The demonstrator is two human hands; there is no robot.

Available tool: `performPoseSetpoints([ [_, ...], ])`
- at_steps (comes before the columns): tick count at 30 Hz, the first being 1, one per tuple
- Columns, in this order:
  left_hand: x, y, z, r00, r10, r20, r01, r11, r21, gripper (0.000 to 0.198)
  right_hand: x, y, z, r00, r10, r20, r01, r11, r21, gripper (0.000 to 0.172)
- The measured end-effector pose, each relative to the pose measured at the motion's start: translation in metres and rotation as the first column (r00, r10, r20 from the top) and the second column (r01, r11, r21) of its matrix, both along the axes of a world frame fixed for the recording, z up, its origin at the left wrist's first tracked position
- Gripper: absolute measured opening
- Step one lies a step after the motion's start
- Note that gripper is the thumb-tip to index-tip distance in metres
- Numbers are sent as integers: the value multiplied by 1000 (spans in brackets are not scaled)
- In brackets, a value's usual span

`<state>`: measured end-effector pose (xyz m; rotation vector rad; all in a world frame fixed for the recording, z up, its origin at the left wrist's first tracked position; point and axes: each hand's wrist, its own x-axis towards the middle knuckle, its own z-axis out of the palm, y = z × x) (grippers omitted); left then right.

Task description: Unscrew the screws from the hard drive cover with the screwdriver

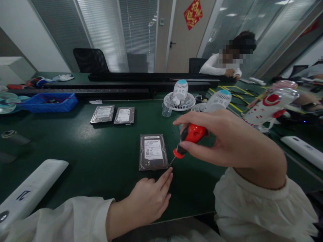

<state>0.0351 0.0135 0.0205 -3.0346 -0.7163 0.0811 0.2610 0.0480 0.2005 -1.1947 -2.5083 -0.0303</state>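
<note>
Head cam, R hand [214, 138] grip pinching screwdriver [193, 133], tip by HDD [152, 152] corner (contact unclear), L hand [150, 198] near, spread.

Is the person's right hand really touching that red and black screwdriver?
Touching. The head view shows it: the right hand has its thumb pressed against the handle of the screwdriver, with no gap between them.

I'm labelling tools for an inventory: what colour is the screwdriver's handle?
The screwdriver handle is red and black, as the head view shows.
</note>
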Motion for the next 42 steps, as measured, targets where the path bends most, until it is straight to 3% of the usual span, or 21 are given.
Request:
performPoseSetpoints([
  [5,-1,-1,1,1000,-7,-2,7,1000,-2,62,-2,-2,1,996,75,-51,-76,997,-19,41],
  [12,0,1,2,1000,-5,9,5,1000,22,62,-6,1,-5,994,-99,56,92,989,117,45],
  [18,0,1,0,1000,-8,28,7,999,44,62,-4,0,-4,995,103,-18,-102,994,41,40],
  [21,-1,-1,-1,1000,-8,28,7,999,42,62,-5,1,-5,1000,24,-10,-24,998,58,33],
  [24,-1,-1,-2,999,-7,37,6,999,49,62,-6,3,-5,1000,-19,10,18,998,53,42],
  [30,-1,1,-2,999,-19,38,17,999,50,61,-5,1,-3,994,96,-50,-96,995,-2,30],
  [33,-1,1,-2,1000,-9,22,8,999,45,62,-7,0,-5,999,27,-39,-28,1000,-6,27],
  [37,-1,0,-1,1000,-8,16,8,999,37,62,-7,1,-5,999,-45,15,45,999,29,46],
  [42,-2,0,1,1000,-7,14,6,999,41,62,-5,2,-2,995,94,-36,-94,995,19,31],
])
